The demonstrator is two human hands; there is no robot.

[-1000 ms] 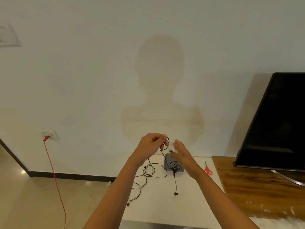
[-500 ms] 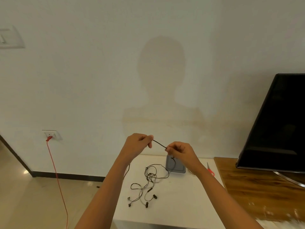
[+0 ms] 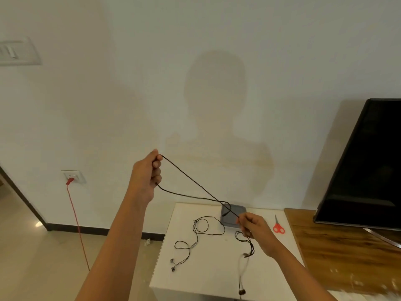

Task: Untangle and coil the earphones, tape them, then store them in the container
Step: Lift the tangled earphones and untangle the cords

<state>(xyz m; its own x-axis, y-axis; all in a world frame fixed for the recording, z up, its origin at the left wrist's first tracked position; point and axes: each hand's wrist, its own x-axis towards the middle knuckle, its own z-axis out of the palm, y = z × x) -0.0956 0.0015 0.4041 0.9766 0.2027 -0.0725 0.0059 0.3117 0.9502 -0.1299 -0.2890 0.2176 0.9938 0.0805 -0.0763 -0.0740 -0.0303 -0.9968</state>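
My left hand (image 3: pixel 146 177) is raised high at centre left, fingers closed on the black earphone cord (image 3: pixel 195 183). The cord runs taut in two strands down to my right hand (image 3: pixel 257 230), which pinches it low over the white table (image 3: pixel 208 276). Below that hand the cord hangs with a blurred earbud (image 3: pixel 242 291) swinging near the table's front edge. A second black earphone set (image 3: pixel 196 232) lies loosely on the table, its earbuds at the front left. The grey container (image 3: pixel 233 215) sits at the table's back, partly behind the cord and my right hand.
Red-handled scissors (image 3: pixel 278 225) lie at the table's back right. A wooden cabinet (image 3: pixel 338 253) with a dark TV (image 3: pixel 368 166) stands to the right. A red cable (image 3: pixel 77 222) hangs from a wall socket at left, above the tiled floor.
My hands have pulled far apart: the left rose up and left, the right dropped toward the table. The short cord span between them is now long and taut.
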